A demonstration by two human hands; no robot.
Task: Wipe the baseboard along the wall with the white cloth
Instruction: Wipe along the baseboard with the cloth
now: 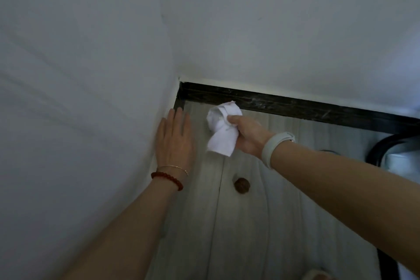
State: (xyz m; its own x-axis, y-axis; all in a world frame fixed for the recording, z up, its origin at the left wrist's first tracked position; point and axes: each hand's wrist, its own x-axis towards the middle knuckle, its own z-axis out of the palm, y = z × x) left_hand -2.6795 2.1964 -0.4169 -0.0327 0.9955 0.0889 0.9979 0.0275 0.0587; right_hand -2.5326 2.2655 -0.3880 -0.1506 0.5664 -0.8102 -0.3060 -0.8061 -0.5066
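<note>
White, soft and crumpled, the cloth (222, 128) is bunched in the right hand (246, 136), whose fingers are curled tight round it; its upper folds sit at the lower edge of the baseboard (295, 107), though I cannot tell whether they touch it. This baseboard is a dark, glossy band with pale dusty streaks, running along the foot of the matte white wall (284, 29) to the corner. Left hand (175, 141) lies flat, fingers straight, against the side wall (75, 79), gripping nothing. Below, the floor (250, 223) shows pale grey wood-grain planks, with a small round brown lump (242, 185) on it.
</note>
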